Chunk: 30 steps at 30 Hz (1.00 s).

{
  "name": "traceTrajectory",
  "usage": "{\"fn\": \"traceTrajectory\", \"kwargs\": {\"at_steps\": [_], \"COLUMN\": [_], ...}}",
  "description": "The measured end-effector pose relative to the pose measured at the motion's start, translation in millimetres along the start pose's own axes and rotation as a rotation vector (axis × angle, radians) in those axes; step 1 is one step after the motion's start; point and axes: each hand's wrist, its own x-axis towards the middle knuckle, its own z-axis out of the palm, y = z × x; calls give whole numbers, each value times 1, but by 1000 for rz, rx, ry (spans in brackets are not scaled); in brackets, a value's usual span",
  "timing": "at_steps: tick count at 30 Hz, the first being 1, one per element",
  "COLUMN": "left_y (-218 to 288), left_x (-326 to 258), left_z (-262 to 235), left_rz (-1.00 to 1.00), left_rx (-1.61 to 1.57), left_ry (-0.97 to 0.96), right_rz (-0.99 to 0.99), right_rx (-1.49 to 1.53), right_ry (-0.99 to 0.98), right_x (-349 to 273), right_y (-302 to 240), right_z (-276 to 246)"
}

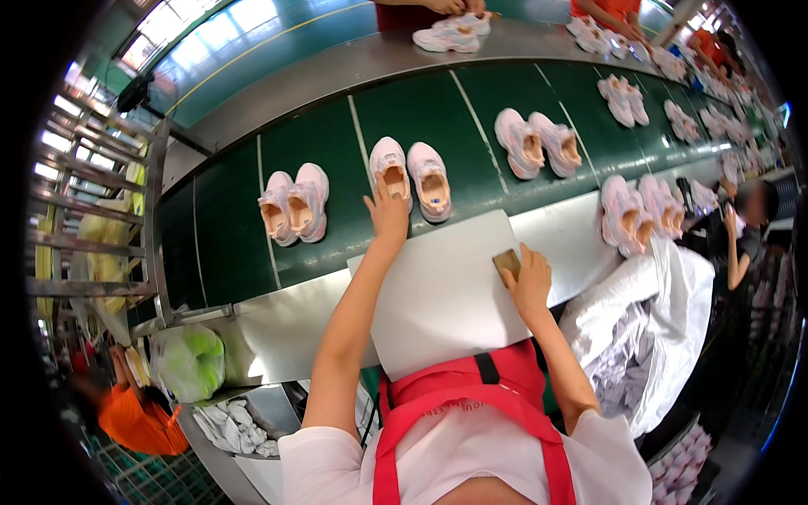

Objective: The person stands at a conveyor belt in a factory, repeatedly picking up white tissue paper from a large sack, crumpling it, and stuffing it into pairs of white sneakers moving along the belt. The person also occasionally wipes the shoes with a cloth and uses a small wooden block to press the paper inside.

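My left hand [388, 215] reaches over the belt to the left sneaker [389, 157] of a pale pink pair. Its fingers dip into the shoe's opening at the heel, with the thumb outside, gripping it. The right sneaker [430, 182] of that pair stands just beside, untouched. In my right hand [531, 282] is a small brownish-yellow block [507, 265], pinched over the right edge of a white board [446, 295]. The board lies in front of me, up to the belt's near edge.
More sneaker pairs [295, 204] ride on the green conveyor belt [328, 139]. Another pair of sneakers [539, 143] sits to the right. A white sack [665, 311] stands by my right arm, a metal rack [93, 219] at left. Co-workers [446, 8] handle shoes across the belt.
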Motion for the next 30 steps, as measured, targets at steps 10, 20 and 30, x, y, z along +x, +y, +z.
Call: {"fn": "traceTrajectory", "kwargs": {"at_steps": [10,20,30], "left_y": [81,77,93], "left_x": [-132,-137,-148], "left_z": [0,-4,-72], "left_rz": [865,853,862], "left_rx": [-517,-298,-521], "left_ry": [29,30,-201], "right_rz": [6,-200,83], "right_rx": [362,575,443], "right_ry": [-2,-282,267], "right_x": [0,-24,-13], "right_y": [-3,0,7], "right_z": [16,15,13]}}
